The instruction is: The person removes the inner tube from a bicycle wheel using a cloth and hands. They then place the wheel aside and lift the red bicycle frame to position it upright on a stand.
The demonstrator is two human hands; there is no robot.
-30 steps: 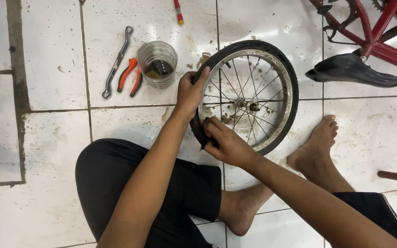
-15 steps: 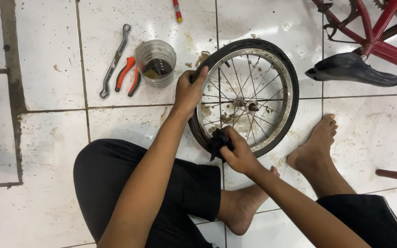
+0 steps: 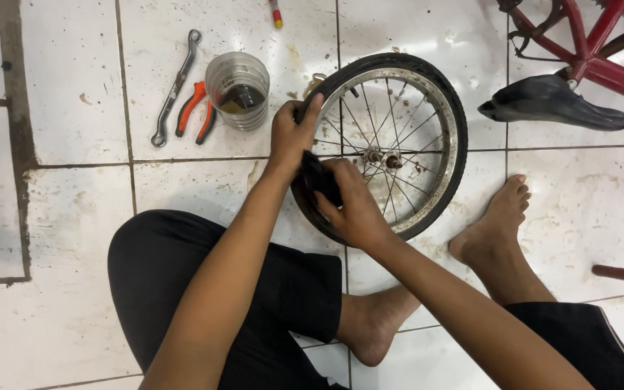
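Left hand (image 3: 294,137) curled over the bicycle wheel (image 3: 388,144) tyre at its left edge, right hand (image 3: 352,206) closed on a dark cloth (image 3: 317,177) against the same rim, wheel flat on tiled floor (image 3: 74,94), plastic cup (image 3: 237,90), pliers (image 3: 195,110), wrench (image 3: 175,87) left of wheel.

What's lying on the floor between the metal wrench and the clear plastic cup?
A pair of orange-handled pliers lies on the tiles between the wrench and the clear cup, seen in the head view.
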